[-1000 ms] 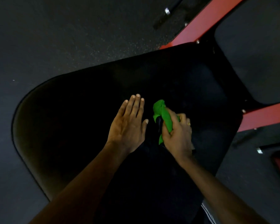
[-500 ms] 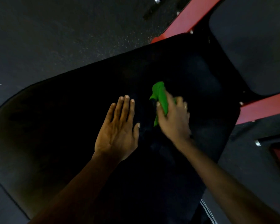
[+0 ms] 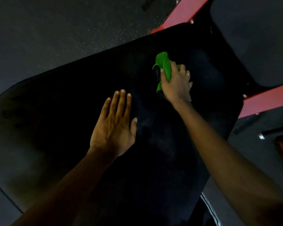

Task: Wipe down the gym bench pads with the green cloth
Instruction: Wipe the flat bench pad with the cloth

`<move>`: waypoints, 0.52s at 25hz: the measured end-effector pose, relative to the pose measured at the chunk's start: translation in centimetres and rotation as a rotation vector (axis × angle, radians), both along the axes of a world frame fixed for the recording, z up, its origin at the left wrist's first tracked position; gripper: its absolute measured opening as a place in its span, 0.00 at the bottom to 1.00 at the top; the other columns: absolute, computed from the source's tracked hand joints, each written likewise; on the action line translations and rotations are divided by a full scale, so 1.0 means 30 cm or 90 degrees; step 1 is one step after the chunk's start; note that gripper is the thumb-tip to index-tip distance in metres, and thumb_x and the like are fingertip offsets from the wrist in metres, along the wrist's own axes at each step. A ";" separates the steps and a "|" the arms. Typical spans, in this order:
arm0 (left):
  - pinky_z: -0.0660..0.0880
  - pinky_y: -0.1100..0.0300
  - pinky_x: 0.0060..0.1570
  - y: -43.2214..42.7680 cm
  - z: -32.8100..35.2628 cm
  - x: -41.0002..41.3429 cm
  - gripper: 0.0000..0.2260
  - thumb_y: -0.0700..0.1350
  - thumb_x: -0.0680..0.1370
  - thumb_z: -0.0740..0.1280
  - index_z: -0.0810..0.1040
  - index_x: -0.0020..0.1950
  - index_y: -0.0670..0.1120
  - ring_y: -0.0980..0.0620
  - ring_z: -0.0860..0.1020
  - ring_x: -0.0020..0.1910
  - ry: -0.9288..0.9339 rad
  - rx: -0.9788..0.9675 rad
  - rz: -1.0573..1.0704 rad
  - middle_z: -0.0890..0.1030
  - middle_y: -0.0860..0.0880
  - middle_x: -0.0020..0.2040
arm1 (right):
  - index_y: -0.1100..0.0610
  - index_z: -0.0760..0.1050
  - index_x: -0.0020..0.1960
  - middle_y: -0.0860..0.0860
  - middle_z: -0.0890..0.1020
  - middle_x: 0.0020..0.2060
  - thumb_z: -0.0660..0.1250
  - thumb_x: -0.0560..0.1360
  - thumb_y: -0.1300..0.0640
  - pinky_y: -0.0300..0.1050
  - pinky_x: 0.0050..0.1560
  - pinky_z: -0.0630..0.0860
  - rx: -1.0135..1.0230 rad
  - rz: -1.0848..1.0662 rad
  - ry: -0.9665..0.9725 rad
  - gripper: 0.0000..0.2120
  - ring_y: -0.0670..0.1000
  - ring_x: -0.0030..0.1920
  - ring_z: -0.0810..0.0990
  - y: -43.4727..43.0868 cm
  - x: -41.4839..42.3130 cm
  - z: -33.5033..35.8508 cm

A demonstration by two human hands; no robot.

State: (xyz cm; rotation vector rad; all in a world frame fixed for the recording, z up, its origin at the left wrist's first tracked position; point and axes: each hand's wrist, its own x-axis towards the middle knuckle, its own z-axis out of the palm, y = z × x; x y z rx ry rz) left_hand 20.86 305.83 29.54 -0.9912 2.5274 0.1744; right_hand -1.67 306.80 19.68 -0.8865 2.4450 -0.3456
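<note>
A wide black bench pad [image 3: 59, 103] fills the middle of the view. My right hand [image 3: 176, 84] grips a bunched green cloth [image 3: 164, 65] and presses it onto the pad's far right part; most of the cloth is hidden under my palm. My left hand [image 3: 114, 126] lies flat on the pad with straight fingers, to the left of and nearer than the cloth. A second dark pad [image 3: 255, 38] sits at the upper right.
Red frame bars run at the top right [image 3: 185, 12] and right [image 3: 266, 101] between the two pads. Dark speckled rubber floor [image 3: 55, 30] surrounds the bench. A metal part [image 3: 261, 136] sticks out at the right edge.
My right hand has slid the green cloth farther away along the pad, toward the red frame. My left hand has stayed flat on the pad.
</note>
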 end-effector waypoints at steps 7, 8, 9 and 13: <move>0.51 0.45 0.79 -0.001 0.003 -0.003 0.31 0.56 0.83 0.45 0.51 0.81 0.38 0.42 0.51 0.81 0.001 -0.004 -0.001 0.53 0.38 0.81 | 0.44 0.51 0.80 0.51 0.52 0.80 0.49 0.80 0.32 0.69 0.73 0.50 0.070 0.181 0.037 0.33 0.58 0.79 0.52 0.291 0.180 0.141; 0.51 0.45 0.79 -0.001 0.005 -0.002 0.31 0.56 0.83 0.46 0.52 0.81 0.38 0.42 0.51 0.81 0.001 -0.002 0.001 0.53 0.38 0.81 | 0.44 0.49 0.81 0.50 0.48 0.81 0.49 0.79 0.31 0.68 0.74 0.45 0.059 0.189 0.038 0.34 0.58 0.80 0.47 0.268 0.159 0.119; 0.52 0.45 0.79 -0.001 0.006 -0.002 0.31 0.55 0.83 0.46 0.52 0.81 0.38 0.42 0.52 0.81 0.000 -0.004 0.002 0.54 0.38 0.81 | 0.44 0.48 0.81 0.49 0.48 0.81 0.49 0.79 0.31 0.68 0.76 0.46 0.045 0.192 0.037 0.35 0.58 0.81 0.47 0.235 0.138 0.088; 0.51 0.45 0.79 0.001 0.004 -0.003 0.31 0.55 0.83 0.45 0.52 0.81 0.38 0.42 0.51 0.81 -0.013 -0.011 -0.006 0.53 0.38 0.81 | 0.47 0.52 0.81 0.49 0.57 0.80 0.50 0.80 0.36 0.63 0.76 0.56 0.003 0.100 0.044 0.32 0.56 0.80 0.53 0.061 0.015 -0.051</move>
